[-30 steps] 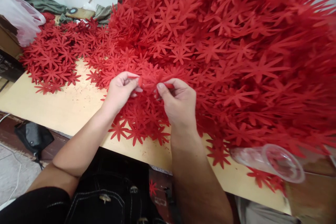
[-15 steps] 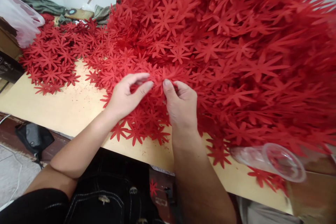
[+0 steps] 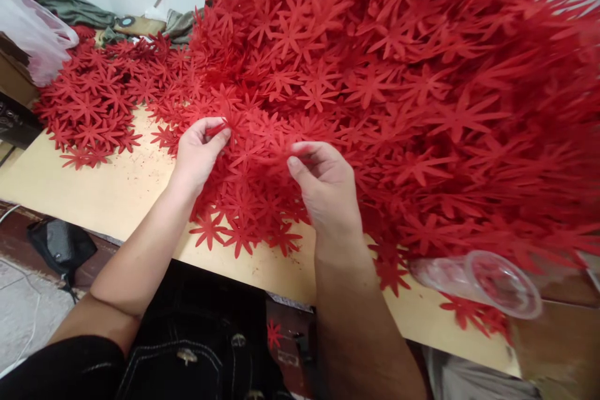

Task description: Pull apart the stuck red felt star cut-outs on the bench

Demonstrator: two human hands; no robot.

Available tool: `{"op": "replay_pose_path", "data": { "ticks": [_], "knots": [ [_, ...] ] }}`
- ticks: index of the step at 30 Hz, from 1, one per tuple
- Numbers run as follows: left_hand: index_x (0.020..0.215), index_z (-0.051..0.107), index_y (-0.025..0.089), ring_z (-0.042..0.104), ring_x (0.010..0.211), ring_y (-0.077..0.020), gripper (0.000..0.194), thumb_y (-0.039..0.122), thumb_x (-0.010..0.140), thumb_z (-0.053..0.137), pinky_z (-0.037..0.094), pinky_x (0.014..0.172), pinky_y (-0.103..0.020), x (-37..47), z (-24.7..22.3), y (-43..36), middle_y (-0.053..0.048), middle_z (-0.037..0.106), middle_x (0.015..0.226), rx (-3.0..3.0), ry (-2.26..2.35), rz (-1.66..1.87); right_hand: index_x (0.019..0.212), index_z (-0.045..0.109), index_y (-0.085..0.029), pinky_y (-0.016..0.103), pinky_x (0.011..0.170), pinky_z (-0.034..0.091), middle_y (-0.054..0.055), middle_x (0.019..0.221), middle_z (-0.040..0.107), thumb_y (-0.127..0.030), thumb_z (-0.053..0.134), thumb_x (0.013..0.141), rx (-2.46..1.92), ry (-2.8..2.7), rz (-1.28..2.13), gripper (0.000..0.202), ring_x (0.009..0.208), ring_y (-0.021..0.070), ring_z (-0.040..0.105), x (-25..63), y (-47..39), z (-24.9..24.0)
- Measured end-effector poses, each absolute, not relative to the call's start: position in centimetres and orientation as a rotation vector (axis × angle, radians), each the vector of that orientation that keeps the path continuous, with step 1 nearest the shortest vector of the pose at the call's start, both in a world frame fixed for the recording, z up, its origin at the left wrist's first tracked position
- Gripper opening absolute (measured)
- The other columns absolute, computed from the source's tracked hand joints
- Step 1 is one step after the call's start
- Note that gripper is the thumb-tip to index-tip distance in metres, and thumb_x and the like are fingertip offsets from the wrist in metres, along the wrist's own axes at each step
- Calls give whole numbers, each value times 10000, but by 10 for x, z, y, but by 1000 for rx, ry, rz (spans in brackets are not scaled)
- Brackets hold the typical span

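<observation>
A thick heap of red star-shaped petal cutouts (image 3: 319, 97) fills the table in front of me. Over its left part, my left hand (image 3: 201, 147) pinches one red petal cutout (image 3: 234, 122) between thumb and fingertips; its points merge with the red behind it. My right hand (image 3: 328, 184) hovers over the heap's near part, thumb and forefinger a little apart, with nothing plainly visible between them. Loose cutouts (image 3: 241, 234) lie below and between my hands, near the table's front edge.
A clear plastic cup (image 3: 501, 284) lies on its side at right, beside a cardboard box (image 3: 553, 344). At far left are a white plastic bag (image 3: 37, 34) and a smaller pile of cutouts (image 3: 91, 106). A black pouch (image 3: 60, 247) sits below the pale tabletop (image 3: 126, 190).
My hands have moved apart from close together: the left went left with a petal cutout, the right slightly right. The right thumb and forefinger have opened.
</observation>
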State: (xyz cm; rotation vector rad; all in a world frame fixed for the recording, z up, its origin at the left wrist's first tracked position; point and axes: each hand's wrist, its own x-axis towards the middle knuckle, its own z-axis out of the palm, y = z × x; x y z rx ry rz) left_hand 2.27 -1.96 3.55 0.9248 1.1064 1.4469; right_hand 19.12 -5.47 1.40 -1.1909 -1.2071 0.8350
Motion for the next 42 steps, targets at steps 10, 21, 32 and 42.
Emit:
{"op": "replay_pose_path", "data": {
  "ticks": [10,21,32,42],
  "knots": [
    [654,556,127,497,570,-38,109,63,708,625,399,596,-175,44,31,-35,54,564,600,1153,1009,1158,829,640,-225,247,677,529,-29,754,637,-462,749,652,-1057,-1252,1046,316,703,95,609,169,-57,27],
    [543,312,183,267,503,-50,425,356,829,573,246,514,-236,40,27,-36,72,288,531,1395,1108,1124,918,667,-264,221,632,531,-22,846,645,-416,772,637,-1089,-1141,1006,336,729,87,608,172,-53,21],
    [707,518,154,461,643,-64,252,371,818,584,383,647,-221,34,27,-39,38,506,673,1402,727,1025,752,671,-259,227,726,537,-57,767,666,-295,811,606,-922,-1088,1192,206,723,79,611,175,-56,27],
    [776,638,139,553,610,-66,178,269,854,544,437,684,-220,32,28,-39,28,602,617,1324,860,1077,675,559,-255,282,661,527,-76,686,617,-235,727,660,-868,-737,1156,170,629,93,583,197,-42,23]
  ]
}}
